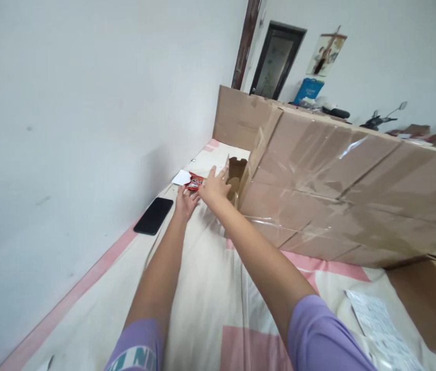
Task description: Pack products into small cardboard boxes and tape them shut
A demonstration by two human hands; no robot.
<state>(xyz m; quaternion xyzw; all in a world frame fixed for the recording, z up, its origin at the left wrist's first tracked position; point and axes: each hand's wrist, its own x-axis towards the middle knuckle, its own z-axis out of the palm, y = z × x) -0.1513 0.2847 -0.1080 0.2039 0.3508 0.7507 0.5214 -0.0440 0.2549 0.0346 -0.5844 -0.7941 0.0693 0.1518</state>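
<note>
A small red snack packet [194, 181] lies on the cloth by the wall, its right end hidden behind my right hand. My left hand [187, 203] is at the packet's near edge with its fingers apart. Whether those fingertips press on the packet I cannot tell. My right hand [214, 186] is spread just right of the packet, its fingers reaching to the raised flap of a small open cardboard box [237, 170]. Beyond my left hand, a white piece of paper [181, 178] touches the packet's left end. A black phone [154, 215] rests left of my left hand.
Taped cardboard boxes [310, 170] form a tall barrier on the right, and a white wall [67, 129] bounds the left. A pink and white cloth [202, 299] covers the surface. At lower right are a silvery printed sheet [383, 330] and an open brown carton [430, 299].
</note>
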